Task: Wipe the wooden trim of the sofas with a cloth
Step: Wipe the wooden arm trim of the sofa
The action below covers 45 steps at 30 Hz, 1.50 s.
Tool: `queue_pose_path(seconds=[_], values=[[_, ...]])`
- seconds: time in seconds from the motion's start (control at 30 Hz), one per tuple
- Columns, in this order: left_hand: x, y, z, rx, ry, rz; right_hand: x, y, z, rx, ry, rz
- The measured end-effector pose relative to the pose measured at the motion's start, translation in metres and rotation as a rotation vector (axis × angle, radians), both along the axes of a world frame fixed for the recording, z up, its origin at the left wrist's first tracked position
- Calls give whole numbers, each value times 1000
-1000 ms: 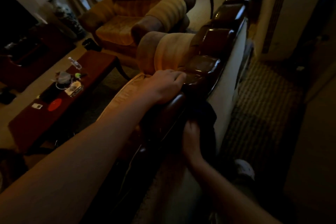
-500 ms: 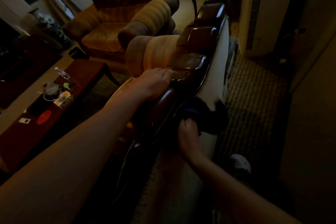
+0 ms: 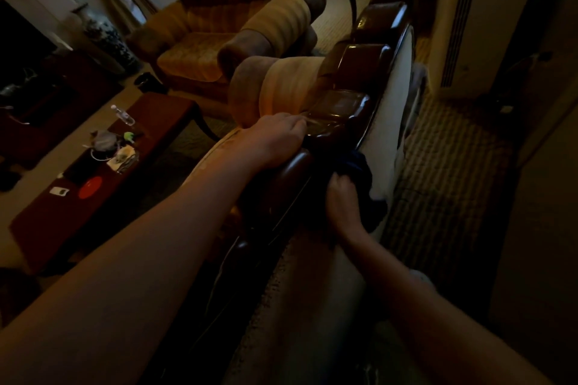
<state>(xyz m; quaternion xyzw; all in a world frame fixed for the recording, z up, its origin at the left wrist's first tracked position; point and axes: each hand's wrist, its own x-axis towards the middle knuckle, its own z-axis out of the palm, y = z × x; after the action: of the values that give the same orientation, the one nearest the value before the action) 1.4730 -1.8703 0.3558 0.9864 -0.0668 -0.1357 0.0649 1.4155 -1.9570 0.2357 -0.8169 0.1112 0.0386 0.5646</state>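
Right hand grips dark cloth, now farther along wooden trim | left hand rests flat atop trim | wiping advances.

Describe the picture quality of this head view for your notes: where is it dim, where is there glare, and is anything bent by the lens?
Head view: dim and warm-toned overall; the dark cloth held by the right hand nearly vanishes in shadow; small glare spots sit on the glossy wooden trim beyond the left hand; the wide-angle lens bows the trim's straight line and stretches the forearms near the lower edges.
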Motion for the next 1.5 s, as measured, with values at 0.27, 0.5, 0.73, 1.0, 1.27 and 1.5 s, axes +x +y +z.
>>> queue_pose_path(seconds=[0.27, 0.5, 0.73, 1.0, 1.27, 1.5], values=[[11, 16, -8, -284, 61, 106, -66, 11, 11, 326, -202, 27], [9, 18, 9, -839, -35, 424, -26, -1, 44, 100, -643, 380], [7, 26, 26, -1202, -28, 941, 87, -1, 98, -479, -425, 833], [-17, 69, 52, -574, 155, 1028, 20, 14, 103, -534, -979, 1102], [-73, 62, 47, -142, 55, 1135, 112, 49, 111, -729, -495, 1466], [-112, 61, 29, -133, -456, 1427, 20, 36, 120, -603, -970, 1578]])
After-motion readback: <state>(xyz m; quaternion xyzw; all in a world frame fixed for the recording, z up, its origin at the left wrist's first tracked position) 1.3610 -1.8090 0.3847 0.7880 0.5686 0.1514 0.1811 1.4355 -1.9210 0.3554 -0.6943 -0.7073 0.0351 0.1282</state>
